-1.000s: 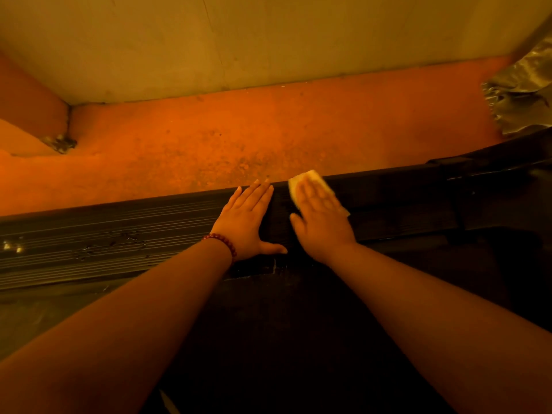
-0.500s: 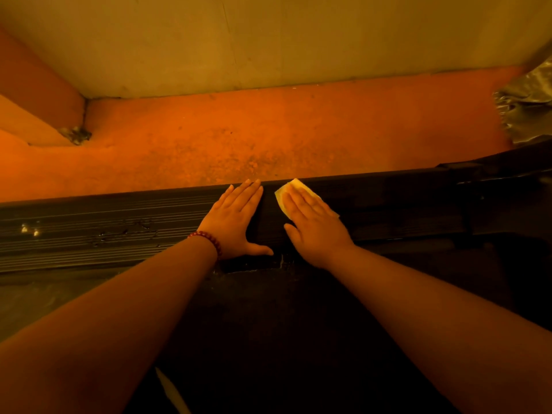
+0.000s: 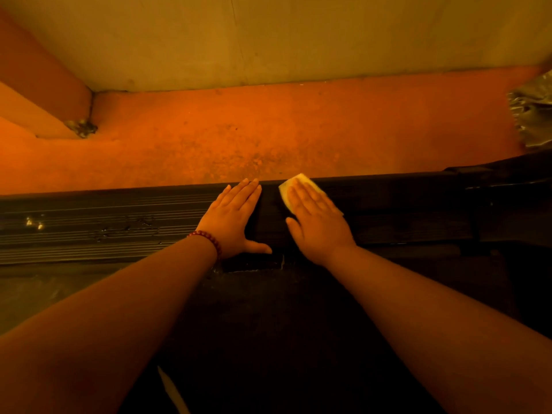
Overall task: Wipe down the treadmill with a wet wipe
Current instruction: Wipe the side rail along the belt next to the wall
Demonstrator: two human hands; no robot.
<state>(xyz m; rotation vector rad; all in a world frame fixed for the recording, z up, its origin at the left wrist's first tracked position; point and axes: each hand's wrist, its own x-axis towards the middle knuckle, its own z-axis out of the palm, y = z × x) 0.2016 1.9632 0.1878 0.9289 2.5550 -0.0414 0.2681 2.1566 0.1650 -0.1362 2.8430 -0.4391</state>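
Note:
The treadmill's dark ribbed side rail (image 3: 98, 225) runs left to right across the middle of the head view, with the black belt (image 3: 268, 318) below it. My right hand (image 3: 316, 222) lies flat with straight fingers, pressing a pale folded wet wipe (image 3: 288, 186) onto the rail; only the wipe's far corner shows past my fingertips. My left hand (image 3: 236, 218), with a bead bracelet at the wrist, rests flat on the rail just left of it, fingers straight and thumb spread.
Beyond the rail lies an orange floor (image 3: 268, 135) that meets a pale wall (image 3: 268, 37). A crumpled shiny bag (image 3: 531, 115) sits at the far right. Wet spots (image 3: 125, 228) glint on the rail's left stretch. The light is dim and orange.
My right hand slid the wipe to the left along the rail, closer to my left hand, then held about there. The left hand stayed in place on the rail.

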